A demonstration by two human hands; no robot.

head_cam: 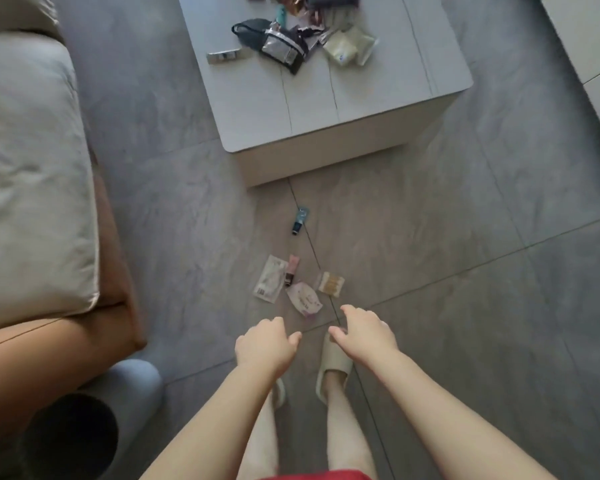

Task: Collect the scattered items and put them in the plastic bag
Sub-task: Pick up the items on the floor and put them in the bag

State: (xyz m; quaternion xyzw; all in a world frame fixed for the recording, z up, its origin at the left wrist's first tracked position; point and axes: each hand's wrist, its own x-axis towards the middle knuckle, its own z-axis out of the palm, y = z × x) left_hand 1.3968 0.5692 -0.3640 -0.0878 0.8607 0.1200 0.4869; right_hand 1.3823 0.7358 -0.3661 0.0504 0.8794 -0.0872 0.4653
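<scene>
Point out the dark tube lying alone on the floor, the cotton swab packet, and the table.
dark tube (299, 221): head view, middle of its body.
cotton swab packet (331, 283): head view, centre of the packet.
table (378, 98): head view, bare top surface.

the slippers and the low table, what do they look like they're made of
Slippers: likely moulded foam or soft rubber, matte cream; thick, seamless, rounded strap. Low table: probably painted or laminated board, smooth pale grey with a faint sheen; flat panels with thin seams, no grain visible.
</scene>
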